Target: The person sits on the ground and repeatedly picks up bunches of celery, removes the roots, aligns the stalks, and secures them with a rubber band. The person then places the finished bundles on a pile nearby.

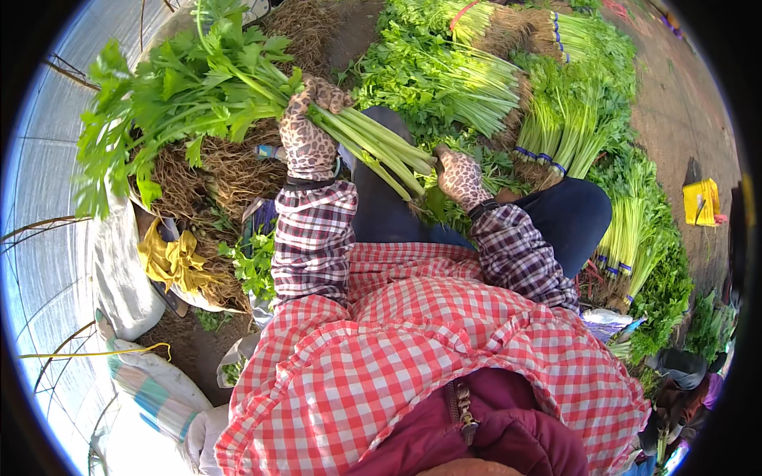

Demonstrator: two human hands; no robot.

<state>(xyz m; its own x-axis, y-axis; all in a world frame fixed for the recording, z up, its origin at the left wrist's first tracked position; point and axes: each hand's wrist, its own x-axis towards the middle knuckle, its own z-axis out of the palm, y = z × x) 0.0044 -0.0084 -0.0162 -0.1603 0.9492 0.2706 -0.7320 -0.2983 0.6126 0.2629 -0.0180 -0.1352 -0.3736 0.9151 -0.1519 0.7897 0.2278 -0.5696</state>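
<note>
My left hand [309, 131], in a leopard-print glove, grips a bunch of leafy celery [238, 89] around its stalks. The leaves spread to the upper left, and the pale butt ends slant down to the right above my dark trousers. Close by those butt ends is my right hand [461, 177], in a matching glove with its fingers curled. A small dark patch shows at its fingertips, too unclear to name. Loose green leaves [443, 208] lie beneath that hand, between my knees.
Tied celery bundles [565, 128] with roots lie to the right, and more celery [440, 77] lies ahead. Cut roots [220, 172] heap up at left beside a yellow cloth [175, 253]. A yellow object [701, 202] stands on the soil. Plastic greenhouse sheeting [53, 160] curves along the left.
</note>
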